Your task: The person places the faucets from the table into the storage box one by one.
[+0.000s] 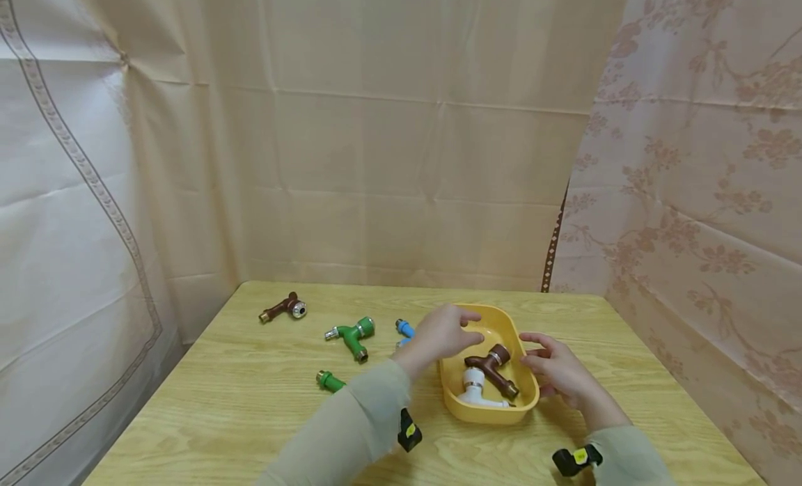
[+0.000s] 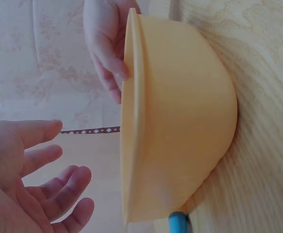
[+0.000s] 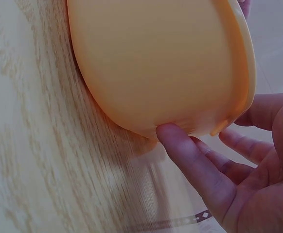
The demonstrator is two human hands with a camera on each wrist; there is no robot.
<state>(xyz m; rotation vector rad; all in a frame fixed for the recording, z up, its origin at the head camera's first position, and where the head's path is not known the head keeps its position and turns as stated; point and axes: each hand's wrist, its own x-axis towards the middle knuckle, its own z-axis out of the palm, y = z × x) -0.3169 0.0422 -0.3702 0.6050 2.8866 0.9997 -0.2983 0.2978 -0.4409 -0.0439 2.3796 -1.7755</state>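
Yellow basin (image 1: 489, 416) stands on the counter (image 1: 207, 423), in from its right edge. Contents, head view only: brown tap (image 1: 493, 374), white tap (image 1: 479, 400) just beside it. Left hand (image 1: 445, 331) empty, fingers loose; left wrist view shows it above the rim, apart. Right hand (image 1: 560, 371) relaxed, not clenched; right wrist view shows a fingertip touching the outer wall.

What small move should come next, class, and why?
Probably the left hand should reach down to the partly hidden blue tap and grasp it: that hand is open and empty, a brown tap and a white tap already lie in the yellow tub, and the blue one sits closest outside.
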